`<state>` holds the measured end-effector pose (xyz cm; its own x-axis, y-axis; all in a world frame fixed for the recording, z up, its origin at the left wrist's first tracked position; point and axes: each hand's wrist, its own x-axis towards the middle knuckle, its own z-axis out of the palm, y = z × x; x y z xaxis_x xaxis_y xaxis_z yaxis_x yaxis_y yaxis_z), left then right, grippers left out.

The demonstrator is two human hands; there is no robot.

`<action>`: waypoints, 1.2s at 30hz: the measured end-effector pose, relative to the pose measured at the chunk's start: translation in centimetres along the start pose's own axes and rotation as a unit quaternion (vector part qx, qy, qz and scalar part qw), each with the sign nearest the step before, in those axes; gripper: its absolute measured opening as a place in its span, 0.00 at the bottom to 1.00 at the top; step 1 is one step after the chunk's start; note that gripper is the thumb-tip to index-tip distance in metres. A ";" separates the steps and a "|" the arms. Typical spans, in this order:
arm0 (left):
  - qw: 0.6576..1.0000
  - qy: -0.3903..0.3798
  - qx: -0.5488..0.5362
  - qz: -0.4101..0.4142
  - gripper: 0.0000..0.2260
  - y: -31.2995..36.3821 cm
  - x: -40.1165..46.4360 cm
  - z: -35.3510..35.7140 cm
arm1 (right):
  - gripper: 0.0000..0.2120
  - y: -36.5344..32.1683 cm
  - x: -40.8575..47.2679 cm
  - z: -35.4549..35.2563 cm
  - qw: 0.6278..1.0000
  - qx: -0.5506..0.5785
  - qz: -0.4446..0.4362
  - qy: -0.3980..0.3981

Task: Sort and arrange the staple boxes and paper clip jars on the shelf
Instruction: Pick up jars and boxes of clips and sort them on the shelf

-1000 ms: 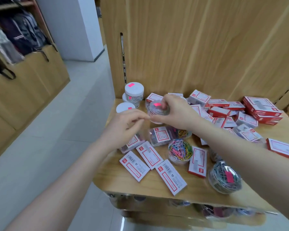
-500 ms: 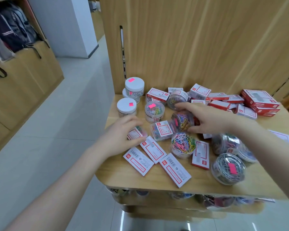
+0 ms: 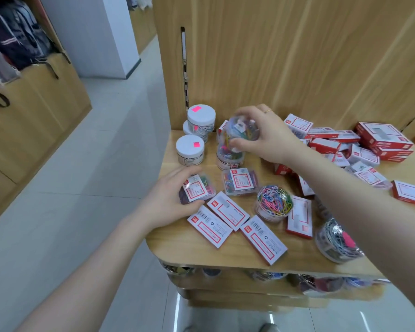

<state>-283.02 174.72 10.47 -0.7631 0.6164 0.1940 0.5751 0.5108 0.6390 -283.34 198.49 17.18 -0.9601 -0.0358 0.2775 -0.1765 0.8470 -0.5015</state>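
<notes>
Since half a second ago, the right hand [image 3: 266, 137] has lifted a clear jar of coloured clips [image 3: 243, 130] off the shelf [image 3: 201, 245] and carried it left and back; it now sits in a curled grip just above a second clear clip jar [image 3: 228, 156], apparently to stack like on like. Contact between the two jars cannot be told. The left hand [image 3: 168, 200] has slid onto a flat clear clip box [image 3: 197, 188], fingers curled round its left edge, likely readying it as the next piece to move or steadying it.

Nearby, a matching clip box [image 3: 240, 182] lies just right of it. Two white-lidded jars [image 3: 190, 149] are grouped at the back-left corner, one pile stacked, which suggests that corner is the jar zone. An open jar of pastel clips [image 3: 273, 203] and a jar of white clips [image 3: 337, 243] wait near the front edge. Flat staple boxes [image 3: 228, 210] lie loose at the front; red staple boxes [image 3: 383, 137] pile unsorted at back right. Sorting looks early.
</notes>
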 end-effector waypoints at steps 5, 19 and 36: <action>0.986 0.087 -0.137 -0.037 0.23 0.3 -0.3 -0.2 | 0.31 0.2 -0.1 1.0 0.998 -0.043 -0.002 -0.053; 0.886 0.117 -0.435 -0.111 0.07 2.1 2.8 0.3 | 0.22 0.0 -4.1 0.3 0.965 -0.088 0.064 -0.237; 0.967 0.159 -0.196 0.018 0.19 5.7 8.3 -0.9 | 0.10 2.6 1.0 -4.2 0.988 -0.146 -0.027 -0.043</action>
<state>-286.33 182.26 16.40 -0.8326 0.3817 0.4014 0.4951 0.1878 0.8483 -283.88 202.87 19.65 -0.9681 -0.1188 0.2205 -0.1694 0.9590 -0.2272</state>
